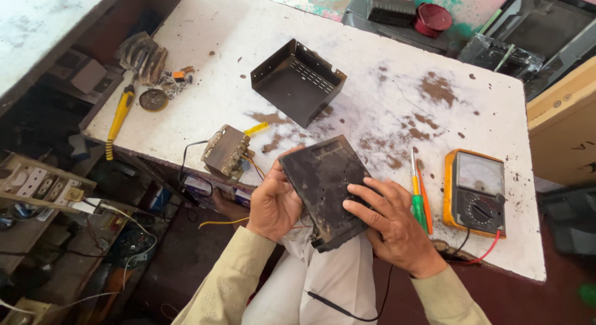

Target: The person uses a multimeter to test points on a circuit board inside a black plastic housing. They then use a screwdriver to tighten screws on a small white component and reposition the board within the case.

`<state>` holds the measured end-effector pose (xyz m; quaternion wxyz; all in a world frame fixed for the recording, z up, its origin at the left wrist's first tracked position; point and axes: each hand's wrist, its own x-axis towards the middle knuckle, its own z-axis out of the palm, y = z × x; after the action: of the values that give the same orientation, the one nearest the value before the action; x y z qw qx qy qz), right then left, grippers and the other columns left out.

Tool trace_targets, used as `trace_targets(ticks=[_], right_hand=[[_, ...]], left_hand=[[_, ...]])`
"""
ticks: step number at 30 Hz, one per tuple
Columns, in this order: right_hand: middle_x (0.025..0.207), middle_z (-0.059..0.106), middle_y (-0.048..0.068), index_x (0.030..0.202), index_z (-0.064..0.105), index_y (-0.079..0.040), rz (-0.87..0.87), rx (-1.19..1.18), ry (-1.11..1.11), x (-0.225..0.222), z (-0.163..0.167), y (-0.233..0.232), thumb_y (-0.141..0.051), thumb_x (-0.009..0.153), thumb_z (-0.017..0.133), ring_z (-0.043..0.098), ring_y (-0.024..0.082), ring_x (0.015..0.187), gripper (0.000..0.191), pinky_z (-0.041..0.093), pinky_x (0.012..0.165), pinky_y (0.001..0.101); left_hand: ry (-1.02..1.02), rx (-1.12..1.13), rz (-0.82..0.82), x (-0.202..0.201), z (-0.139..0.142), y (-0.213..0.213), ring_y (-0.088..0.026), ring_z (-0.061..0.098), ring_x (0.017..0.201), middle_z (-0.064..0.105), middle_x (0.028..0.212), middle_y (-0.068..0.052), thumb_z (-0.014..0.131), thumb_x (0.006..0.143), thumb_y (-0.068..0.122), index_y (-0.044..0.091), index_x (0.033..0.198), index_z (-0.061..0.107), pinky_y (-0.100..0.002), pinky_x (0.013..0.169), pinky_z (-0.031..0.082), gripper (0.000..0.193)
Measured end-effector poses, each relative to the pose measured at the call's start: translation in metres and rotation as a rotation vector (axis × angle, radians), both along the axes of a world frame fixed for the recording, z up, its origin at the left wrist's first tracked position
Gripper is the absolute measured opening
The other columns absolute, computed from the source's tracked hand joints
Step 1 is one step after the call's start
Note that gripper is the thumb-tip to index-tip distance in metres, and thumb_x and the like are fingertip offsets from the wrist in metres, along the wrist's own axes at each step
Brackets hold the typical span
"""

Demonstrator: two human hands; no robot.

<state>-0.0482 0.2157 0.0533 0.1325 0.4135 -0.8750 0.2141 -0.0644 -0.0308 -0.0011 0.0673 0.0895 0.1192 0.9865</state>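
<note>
A flat, dusty black metal casing [323,182] rests tilted over the near edge of a worn white table [385,89]. My left hand [273,204] grips its left side and my right hand [388,216] lies with spread fingers on its right side. A small transformer [226,151] with loose coloured wires sits on the table edge just left of my left hand. Beyond the casing lies an open black metal cover [298,81], hollow side up.
An orange-cased analog meter [475,191] with red and black leads lies right of my right hand, beside two screwdrivers [419,188]. A yellow-handled tool [119,117], a metal core [143,57] and small parts sit at the table's left. A socket board [40,183] with wires is lower left.
</note>
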Motion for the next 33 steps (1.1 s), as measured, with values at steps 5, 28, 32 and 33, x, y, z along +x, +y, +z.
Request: trace_targets(ticks=[5, 28, 32, 33], right_hand=[[0.146, 0.054, -0.001, 0.128, 0.065, -0.028, 0.004, 0.123, -0.043, -0.005, 0.013, 0.003, 0.007, 0.066, 0.064, 0.041, 0.031, 0.141, 0.071, 0.032, 0.114, 0.0482], [0.154, 0.030, 0.032, 0.141, 0.056, -0.014, -0.313, -0.021, -0.127, 0.013, 0.030, -0.065, -0.050, 0.042, 0.095, 0.028, 0.046, 0.143, 0.112, 0.016, 0.111, 0.0573], [0.154, 0.032, 0.031, 0.139, 0.061, -0.015, -0.285, -0.053, -0.079, 0.016, 0.026, -0.063, -0.050, 0.044, 0.094, 0.029, 0.044, 0.143, 0.107, 0.017, 0.111, 0.0560], [0.154, 0.032, 0.031, 0.138, 0.062, -0.015, -0.286, -0.064, -0.070, 0.016, 0.024, -0.062, -0.049, 0.044, 0.094, 0.030, 0.043, 0.142, 0.105, 0.017, 0.112, 0.0558]], left_hand=[[-0.237, -0.019, 0.060, 0.006, 0.001, 0.007, -0.028, 0.066, 0.112, 0.065, 0.122, -0.018, 0.054, 0.099, 0.019, 0.004, 0.124, 0.054, -0.045, 0.097, 0.055, 0.029], [-0.112, -0.072, 0.127, 0.012, -0.003, 0.019, -0.023, 0.070, 0.104, 0.062, 0.120, -0.013, 0.052, 0.088, 0.001, 0.009, 0.120, 0.048, -0.039, 0.087, 0.061, 0.033], [0.005, -0.061, 0.133, 0.013, -0.006, 0.018, -0.023, 0.065, 0.117, 0.061, 0.126, -0.013, 0.058, 0.100, 0.021, 0.003, 0.135, 0.048, -0.039, 0.101, 0.057, 0.040], [0.010, -0.037, 0.110, 0.013, -0.007, 0.018, -0.024, 0.064, 0.118, 0.061, 0.127, -0.014, 0.058, 0.102, 0.029, 0.003, 0.136, 0.047, -0.039, 0.101, 0.056, 0.044]])
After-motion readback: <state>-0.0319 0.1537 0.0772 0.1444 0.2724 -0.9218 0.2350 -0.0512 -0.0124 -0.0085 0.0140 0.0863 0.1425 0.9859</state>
